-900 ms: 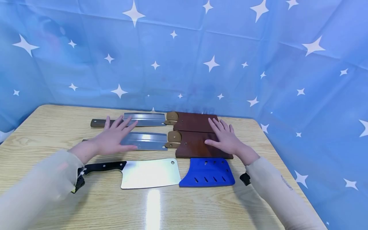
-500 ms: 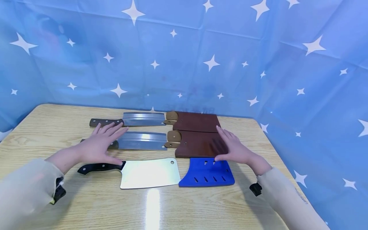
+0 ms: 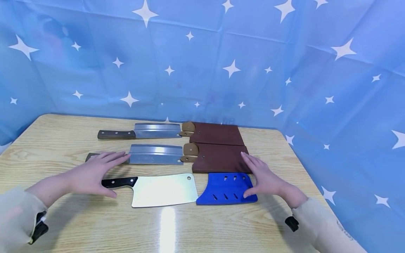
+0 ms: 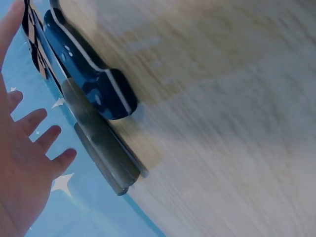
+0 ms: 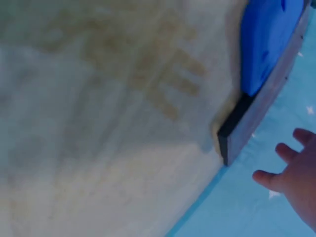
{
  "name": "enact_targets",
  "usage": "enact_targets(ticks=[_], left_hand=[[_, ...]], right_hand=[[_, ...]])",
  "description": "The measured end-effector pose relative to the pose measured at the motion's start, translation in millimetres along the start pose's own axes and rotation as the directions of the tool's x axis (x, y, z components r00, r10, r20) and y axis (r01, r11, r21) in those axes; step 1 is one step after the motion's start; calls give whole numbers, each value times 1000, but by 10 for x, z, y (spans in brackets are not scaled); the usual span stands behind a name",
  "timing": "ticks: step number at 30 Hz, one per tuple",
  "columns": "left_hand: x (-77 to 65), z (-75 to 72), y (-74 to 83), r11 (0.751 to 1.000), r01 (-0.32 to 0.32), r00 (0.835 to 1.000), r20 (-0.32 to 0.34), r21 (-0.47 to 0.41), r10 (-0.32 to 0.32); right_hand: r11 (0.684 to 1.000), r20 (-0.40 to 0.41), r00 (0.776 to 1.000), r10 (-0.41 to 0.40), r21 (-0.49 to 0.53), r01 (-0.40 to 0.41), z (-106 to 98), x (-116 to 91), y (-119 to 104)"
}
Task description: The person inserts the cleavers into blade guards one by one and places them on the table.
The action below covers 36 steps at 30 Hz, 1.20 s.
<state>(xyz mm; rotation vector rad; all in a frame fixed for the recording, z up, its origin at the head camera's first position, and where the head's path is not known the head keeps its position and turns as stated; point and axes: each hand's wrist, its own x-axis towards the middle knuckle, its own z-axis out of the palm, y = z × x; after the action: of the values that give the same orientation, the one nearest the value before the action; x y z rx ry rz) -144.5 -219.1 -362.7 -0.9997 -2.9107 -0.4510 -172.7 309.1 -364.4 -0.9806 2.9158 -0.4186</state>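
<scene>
My left hand [image 3: 88,174] hovers with spread fingers over the handles of the black-handled cleaver [image 3: 164,189] and the middle knife [image 3: 156,154], holding nothing. In the left wrist view the cleaver's black handle [image 4: 84,64] lies apart from the fingers. Above the right end of the blue blade cover [image 3: 218,188] is my right hand [image 3: 267,179], its fingers extended and nothing in them. A brown leather sheath [image 3: 221,159] lies just behind the cover. Farther back are another knife [image 3: 158,130] and a second brown sheath [image 3: 216,133]. Part of the middle knife's handle is hidden by my left hand.
All the blades and covers lie flat in three rows on a light wood table [image 3: 133,228], blades left, covers right. A blue curtain [image 3: 202,52] with white stars hangs behind the table and along its right side.
Both hands have drawn back toward the front edge and apart, the left from over the rear knives, the right from over the brown sheaths. The knives and covers have stayed in place.
</scene>
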Motion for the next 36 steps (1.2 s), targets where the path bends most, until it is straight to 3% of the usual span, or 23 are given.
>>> enact_targets(ticks=[4, 10, 15, 21, 29, 34, 36], left_hand=[[-36, 27, 1, 998, 12, 1000, 27, -59, -11], [-80, 81, -23, 989, 58, 991, 123, -135, -41], [-76, 171, -75, 991, 18, 995, 98, -131, -5], [-37, 203, -126, 979, 49, 991, 133, -198, -23], [-45, 183, -206, 910, 86, 988, 152, -406, -26], [-80, 145, -269, 871, 131, 987, 142, -474, -71], [-100, 126, -292, 843, 171, 981, 164, -510, -99]], right_hand=[[1000, -7, 1000, -17, -12, 17, 68, -60, -25], [999, 31, 999, -17, -38, 18, 126, -128, -73], [1000, 69, 998, 2, -18, -1, 152, -143, -78], [1000, 92, 996, -6, -15, 7, 155, -161, -66], [999, 155, 988, 23, -44, -16, 149, -189, -52], [998, 189, 981, 47, -42, -40, 147, -191, -53], [998, 189, 981, 39, -45, -31, 147, -188, -56]])
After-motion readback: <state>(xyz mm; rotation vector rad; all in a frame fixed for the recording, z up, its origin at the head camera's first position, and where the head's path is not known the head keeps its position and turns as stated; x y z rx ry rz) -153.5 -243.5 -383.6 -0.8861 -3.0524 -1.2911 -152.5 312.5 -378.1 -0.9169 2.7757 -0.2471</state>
